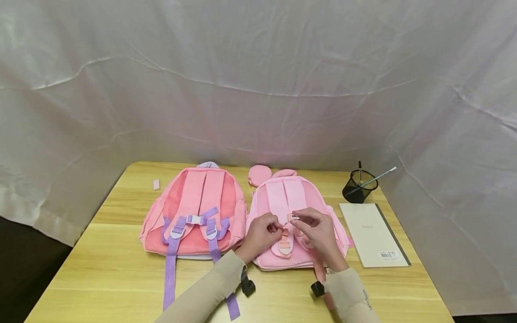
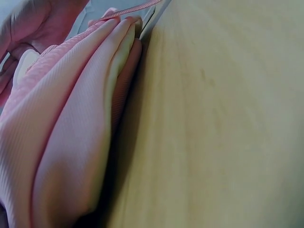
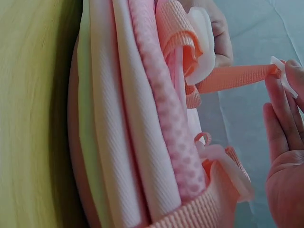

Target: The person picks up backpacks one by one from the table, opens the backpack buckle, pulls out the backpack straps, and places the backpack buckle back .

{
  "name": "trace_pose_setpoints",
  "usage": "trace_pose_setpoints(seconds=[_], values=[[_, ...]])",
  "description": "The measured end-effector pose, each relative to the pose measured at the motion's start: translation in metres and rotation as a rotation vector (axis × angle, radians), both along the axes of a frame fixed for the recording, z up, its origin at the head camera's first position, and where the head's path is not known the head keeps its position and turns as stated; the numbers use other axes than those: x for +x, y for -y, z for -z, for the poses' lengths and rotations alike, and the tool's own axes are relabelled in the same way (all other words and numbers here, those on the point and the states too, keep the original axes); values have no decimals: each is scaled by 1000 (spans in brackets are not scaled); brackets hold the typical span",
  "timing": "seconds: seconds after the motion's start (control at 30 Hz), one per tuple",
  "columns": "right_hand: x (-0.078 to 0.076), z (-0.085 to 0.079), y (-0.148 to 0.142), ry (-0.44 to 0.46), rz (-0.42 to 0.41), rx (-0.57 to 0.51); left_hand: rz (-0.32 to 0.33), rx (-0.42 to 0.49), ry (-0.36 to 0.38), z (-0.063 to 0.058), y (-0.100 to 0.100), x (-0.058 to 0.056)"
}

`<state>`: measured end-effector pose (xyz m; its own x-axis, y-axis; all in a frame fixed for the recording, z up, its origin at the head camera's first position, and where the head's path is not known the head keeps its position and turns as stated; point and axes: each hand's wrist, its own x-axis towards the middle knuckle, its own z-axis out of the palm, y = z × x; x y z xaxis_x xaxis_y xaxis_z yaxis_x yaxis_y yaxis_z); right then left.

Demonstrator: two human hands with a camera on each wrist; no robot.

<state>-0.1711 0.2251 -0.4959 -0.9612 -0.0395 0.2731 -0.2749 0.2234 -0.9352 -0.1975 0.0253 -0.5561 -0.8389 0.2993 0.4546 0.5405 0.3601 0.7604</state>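
A light pink backpack (image 1: 274, 260) lies back side up on the wooden table. Over it, my right hand (image 1: 317, 226) pinches a small white buckle (image 3: 283, 78) at the end of an orange strap (image 3: 237, 78), between thumb and fingers. My left hand (image 1: 262, 235) has its fingers curled, thumb and forefinger meeting at the orange strap near a white strap adjuster (image 1: 284, 248). In the right wrist view that adjuster partly hides the left hand (image 3: 221, 40). The left wrist view shows mostly the backpack's side (image 2: 71, 142), with the right hand (image 2: 42, 23) beyond.
To the left lies a coral pink backpack (image 1: 153, 231) with purple straps (image 1: 171, 264) and a fastened white buckle (image 1: 195, 220). A small pink block (image 1: 156, 184) is at the back left. At right are a black mesh pen holder (image 1: 355, 195) and a cream notebook (image 1: 371, 235).
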Motion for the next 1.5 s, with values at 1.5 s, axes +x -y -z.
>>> trace_pose_setpoints(seconds=[1.5], values=[[-4, 20, -120, 91, 47, 304, 94, -136, -7, -7, 3, 7]])
